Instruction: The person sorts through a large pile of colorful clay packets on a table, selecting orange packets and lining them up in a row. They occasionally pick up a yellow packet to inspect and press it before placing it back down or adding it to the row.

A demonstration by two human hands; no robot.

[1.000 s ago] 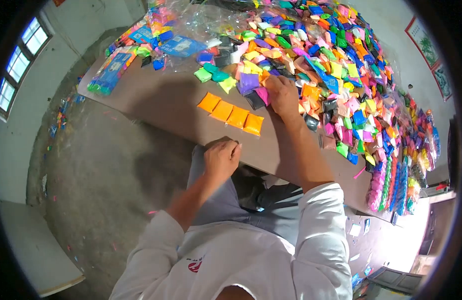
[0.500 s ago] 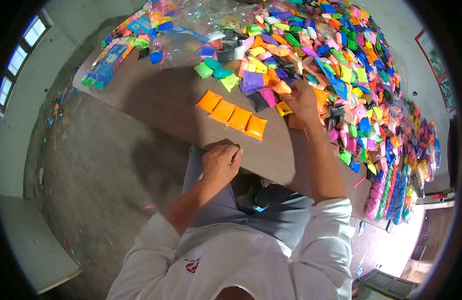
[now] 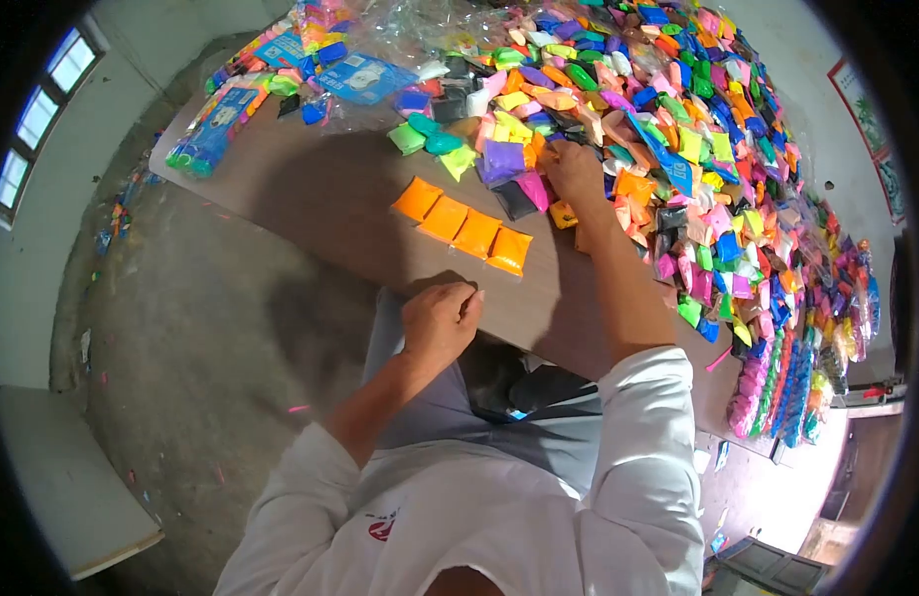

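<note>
My right hand [image 3: 576, 177] reaches into the near edge of a big heap of small coloured packets [image 3: 690, 144]. Its fingers are bent down among purple, orange and black packets, and whatever they hold is hidden. My left hand [image 3: 441, 320] rests closed at the front edge of the table [image 3: 330, 223]. Beyond it lies a slanting row of several orange packets [image 3: 476, 234], side by side and flat. Between that row and the heap are a black packet [image 3: 514, 199], a magenta packet [image 3: 533, 189] and a purple packet [image 3: 503, 161].
A filled bag with a blue label [image 3: 213, 129] lies at the table's left end. Crumpled clear plastic [image 3: 420, 35] covers the back. Long bags of coloured pieces [image 3: 772, 382] lie at the right end. My legs [image 3: 420, 397] are below the front edge.
My right hand has moved a little left and away from me within the heap. Orange packets formerly under its fingers are no longer there. A blue card at the back left shows more fully. My left hand stays put.
</note>
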